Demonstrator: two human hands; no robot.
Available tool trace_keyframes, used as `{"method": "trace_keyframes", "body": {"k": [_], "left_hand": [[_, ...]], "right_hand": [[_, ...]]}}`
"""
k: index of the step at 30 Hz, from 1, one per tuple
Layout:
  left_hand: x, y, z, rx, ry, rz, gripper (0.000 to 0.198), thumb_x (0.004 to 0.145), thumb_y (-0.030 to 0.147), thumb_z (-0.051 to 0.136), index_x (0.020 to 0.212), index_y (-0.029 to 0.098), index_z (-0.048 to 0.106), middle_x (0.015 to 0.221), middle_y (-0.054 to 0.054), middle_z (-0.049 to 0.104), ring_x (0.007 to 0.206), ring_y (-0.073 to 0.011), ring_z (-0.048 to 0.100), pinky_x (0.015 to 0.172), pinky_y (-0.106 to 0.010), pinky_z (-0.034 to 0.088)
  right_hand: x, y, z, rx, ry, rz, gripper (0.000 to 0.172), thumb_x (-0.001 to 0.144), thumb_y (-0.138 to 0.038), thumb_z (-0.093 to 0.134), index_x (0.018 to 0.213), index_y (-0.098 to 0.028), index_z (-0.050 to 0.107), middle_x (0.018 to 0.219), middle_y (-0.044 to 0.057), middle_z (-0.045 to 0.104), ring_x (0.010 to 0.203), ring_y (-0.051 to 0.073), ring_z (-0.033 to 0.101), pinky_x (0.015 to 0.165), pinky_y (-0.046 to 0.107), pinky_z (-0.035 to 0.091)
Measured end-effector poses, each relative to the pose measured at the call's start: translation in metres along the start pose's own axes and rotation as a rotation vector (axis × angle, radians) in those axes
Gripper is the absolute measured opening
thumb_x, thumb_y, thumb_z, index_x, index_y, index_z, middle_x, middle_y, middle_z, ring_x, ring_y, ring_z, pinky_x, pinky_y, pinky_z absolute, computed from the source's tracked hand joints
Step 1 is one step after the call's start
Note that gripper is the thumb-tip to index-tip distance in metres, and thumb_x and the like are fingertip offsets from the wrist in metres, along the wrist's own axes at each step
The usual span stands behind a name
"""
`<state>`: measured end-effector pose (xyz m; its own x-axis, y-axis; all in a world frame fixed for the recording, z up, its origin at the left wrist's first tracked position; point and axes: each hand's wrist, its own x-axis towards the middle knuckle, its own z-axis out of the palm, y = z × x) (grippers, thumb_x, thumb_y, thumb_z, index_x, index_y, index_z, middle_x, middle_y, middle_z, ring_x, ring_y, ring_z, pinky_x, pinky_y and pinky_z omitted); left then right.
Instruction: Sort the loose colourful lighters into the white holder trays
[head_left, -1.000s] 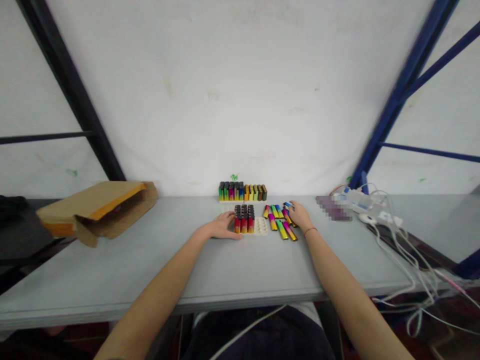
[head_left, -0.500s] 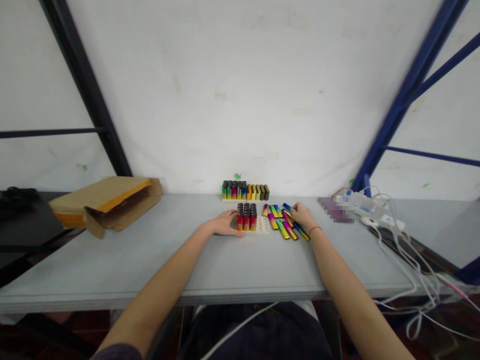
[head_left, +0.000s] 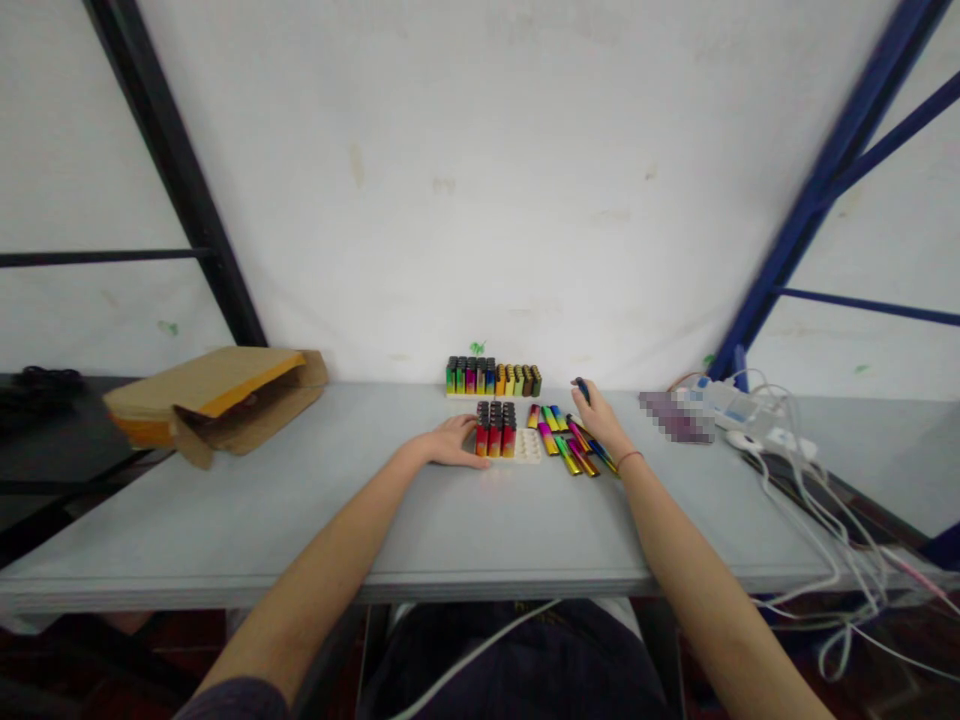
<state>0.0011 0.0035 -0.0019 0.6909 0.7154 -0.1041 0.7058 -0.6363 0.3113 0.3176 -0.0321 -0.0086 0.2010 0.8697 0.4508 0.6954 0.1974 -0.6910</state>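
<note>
My left hand (head_left: 453, 442) lies at the left end of a white tray (head_left: 529, 447), thumb along its front edge and fingers curved round the side, steadying it. Red lighters (head_left: 495, 436) with black tops stand upright in the tray's left part; the holes at its right show. Raised a little off the table, my right hand (head_left: 598, 416) is closed on a lighter (head_left: 582, 389), its dark top pointing up and left. Below that hand several shiny multicoloured lighters (head_left: 568, 455) lie loose, to the right of the tray.
Against the wall stands a second tray filled with upright lighters (head_left: 471, 376), some yellow-green ones at its right. An opened cardboard package (head_left: 217, 400) rests at the left. White cables (head_left: 806, 490), a power strip (head_left: 724, 402) and a blurred purple patch (head_left: 676, 417) are at the right.
My right hand has lifted a lighter from the loose pile and tilted it upward. My left hand stays at the tray. The view has shifted slightly.
</note>
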Motion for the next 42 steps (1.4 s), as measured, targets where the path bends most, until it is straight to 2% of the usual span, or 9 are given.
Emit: {"method": "trace_keyframes", "body": {"k": [3,6,8,11,16,21,25,34,42], "left_hand": [[0.001,-0.001,0.001,-0.002,0.003,0.003,0.106,0.064,0.076,0.058,0.145,0.012,0.032,0.155,-0.016,0.024,0.141,-0.0343,0.024,0.115,-0.038,0.021],[0.001,-0.002,0.001,-0.003,0.002,0.005,0.105,0.064,0.076,0.058,0.145,0.014,0.032,0.156,-0.015,0.024,0.141,-0.0339,0.024,0.115,-0.039,0.021],[0.001,-0.002,0.001,-0.005,0.002,0.007,0.105,0.064,0.077,0.058,0.144,0.013,0.033,0.156,-0.015,0.024,0.141,-0.0340,0.024,0.115,-0.038,0.021],[0.001,-0.002,0.001,-0.009,0.005,0.009,0.107,0.065,0.076,0.058,0.145,0.011,0.032,0.156,-0.017,0.023,0.141,-0.0341,0.024,0.115,-0.038,0.021],[0.000,-0.002,0.001,-0.006,-0.001,-0.001,0.109,0.065,0.077,0.057,0.146,0.011,0.029,0.156,-0.017,0.022,0.142,-0.0328,0.023,0.116,-0.037,0.019],[0.000,-0.001,0.001,-0.005,-0.002,-0.007,0.112,0.064,0.077,0.058,0.146,0.008,0.028,0.156,-0.018,0.021,0.142,-0.0328,0.023,0.116,-0.036,0.018],[0.000,-0.001,0.000,-0.004,-0.008,-0.004,0.112,0.065,0.077,0.057,0.146,0.006,0.028,0.155,-0.019,0.022,0.141,-0.0339,0.023,0.116,-0.038,0.019],[0.004,-0.004,0.002,0.023,0.009,0.006,0.109,0.064,0.077,0.057,0.144,0.008,0.031,0.154,-0.019,0.025,0.140,-0.0340,0.026,0.115,-0.037,0.021],[0.004,-0.005,0.003,0.022,-0.002,0.001,0.110,0.065,0.079,0.056,0.146,0.009,0.029,0.156,-0.018,0.022,0.141,-0.0336,0.024,0.116,-0.037,0.020]], "right_hand": [[-0.004,-0.012,0.004,0.076,0.024,-0.054,0.043,0.091,-0.050,0.035,0.109,-0.017,0.055,0.098,0.010,0.066,0.090,0.021,0.060,0.083,0.034,0.047],[-0.011,-0.027,0.010,0.179,0.039,-0.082,0.043,0.087,-0.058,0.041,0.089,-0.018,0.056,0.077,0.004,0.060,0.072,0.018,0.054,0.068,0.029,0.046],[-0.016,-0.037,0.014,0.283,0.044,-0.036,0.042,0.084,-0.062,0.045,0.078,-0.020,0.052,0.066,-0.001,0.052,0.062,0.014,0.047,0.058,0.025,0.042],[-0.024,-0.050,0.019,0.544,-0.064,0.077,0.040,0.085,-0.063,0.044,0.082,-0.024,0.045,0.056,-0.007,0.040,0.047,0.010,0.035,0.045,0.021,0.033],[-0.027,-0.054,0.026,0.748,-0.128,0.083,0.046,0.081,-0.070,0.047,0.081,-0.024,0.041,0.055,-0.008,0.041,0.045,0.010,0.038,0.044,0.021,0.035],[-0.023,-0.052,0.029,0.970,-0.189,0.376,0.055,0.079,-0.078,0.037,0.067,-0.023,0.037,0.046,-0.009,0.028,0.036,0.007,0.021,0.035,0.020,0.016],[-0.023,-0.053,0.029,0.999,-0.108,0.525,0.053,0.082,-0.072,0.030,0.059,-0.025,0.027,0.041,-0.009,0.021,0.033,0.007,0.016,0.033,0.021,0.012],[-0.024,-0.057,0.029,1.004,0.054,0.549,0.041,0.087,-0.048,0.025,0.054,-0.024,0.022,0.036,-0.007,0.017,0.030,0.007,0.012,0.033,0.022,0.009],[-0.024,-0.053,0.031,0.961,0.105,0.562,0.044,0.087,-0.056,0.027,0.056,-0.025,0.023,0.037,-0.008,0.018,0.030,0.007,0.012,0.032,0.023,0.010]]}}
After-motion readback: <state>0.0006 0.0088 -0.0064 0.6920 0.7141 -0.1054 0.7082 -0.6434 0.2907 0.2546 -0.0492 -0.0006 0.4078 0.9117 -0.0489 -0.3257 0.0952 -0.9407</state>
